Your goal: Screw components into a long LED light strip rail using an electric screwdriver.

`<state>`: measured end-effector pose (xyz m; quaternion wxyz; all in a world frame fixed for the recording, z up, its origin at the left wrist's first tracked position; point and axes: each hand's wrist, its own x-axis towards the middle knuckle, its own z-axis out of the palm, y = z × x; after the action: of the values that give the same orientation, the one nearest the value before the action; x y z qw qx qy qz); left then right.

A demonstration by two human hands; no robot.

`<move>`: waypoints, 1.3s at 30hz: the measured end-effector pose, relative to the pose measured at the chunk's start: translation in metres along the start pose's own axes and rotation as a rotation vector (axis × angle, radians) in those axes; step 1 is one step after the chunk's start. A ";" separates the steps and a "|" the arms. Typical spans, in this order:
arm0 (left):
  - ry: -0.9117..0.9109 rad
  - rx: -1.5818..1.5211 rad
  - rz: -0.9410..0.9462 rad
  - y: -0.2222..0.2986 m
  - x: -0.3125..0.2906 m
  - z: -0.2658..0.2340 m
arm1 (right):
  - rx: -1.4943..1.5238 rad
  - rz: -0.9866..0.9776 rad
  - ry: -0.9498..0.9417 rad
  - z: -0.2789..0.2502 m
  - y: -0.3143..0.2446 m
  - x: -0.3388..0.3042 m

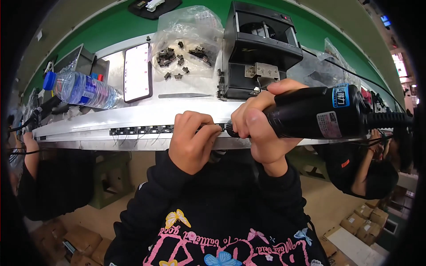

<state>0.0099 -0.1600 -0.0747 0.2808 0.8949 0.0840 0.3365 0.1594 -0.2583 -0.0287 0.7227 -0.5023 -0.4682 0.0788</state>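
My right hand [262, 126] is wrapped round a black electric screwdriver [306, 111], a thick barrel with two stickers and a cable at its right end. The driver lies nearly level, its ribbed nose pointing left toward the work. My left hand [191, 142] is closed, thumb and fingertips pinching a small black part right beside that nose. To the left of this hand, a row of small black parts [146, 130] with thin wire legs sits along a pale metal strip at the bench's front edge. My fingers hide part of the row, and the driver's bit cannot be seen.
Behind my right hand stands a black screw feeder [248, 57]. A clear bag [191, 31] with several black parts, tweezers [184, 95], a phone-like white panel [136, 73] and a water bottle [86, 91] lie farther left. Other people's arms [364, 166] show at both sides.
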 end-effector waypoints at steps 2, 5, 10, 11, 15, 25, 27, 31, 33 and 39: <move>-0.003 -0.009 -0.001 -0.001 0.000 0.000 | 0.005 -0.008 -0.008 0.000 0.001 0.000; 0.008 -0.012 0.001 -0.001 0.000 0.000 | -0.037 -0.028 -0.026 0.000 0.000 0.000; 0.026 -0.018 -0.001 -0.003 -0.002 -0.001 | -0.064 0.017 -0.347 -0.008 -0.007 -0.001; 0.017 -0.018 0.009 -0.003 -0.003 -0.002 | -0.098 0.027 -0.368 -0.007 -0.010 -0.001; 0.038 -0.008 0.025 -0.006 -0.002 0.003 | -0.016 0.018 -0.349 -0.006 -0.001 -0.001; -0.003 0.080 0.042 -0.003 -0.002 0.007 | 0.431 -0.058 0.015 -0.010 -0.044 0.044; 0.003 0.089 0.043 -0.001 -0.002 0.008 | 0.299 -0.143 0.017 -0.033 -0.049 0.067; 0.022 0.125 0.027 0.002 0.000 0.008 | 0.169 -0.186 0.086 -0.041 -0.027 0.084; 0.032 0.136 0.027 0.002 0.001 0.009 | 0.206 -0.186 0.097 -0.041 -0.015 0.084; 0.062 0.142 0.001 0.003 0.001 0.007 | 0.253 -0.098 -0.972 -0.072 -0.004 0.133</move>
<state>0.0155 -0.1651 -0.0773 0.2138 0.9017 0.1160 0.3573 0.2858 -0.2292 0.0496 0.4791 -0.2934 -0.7604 0.3259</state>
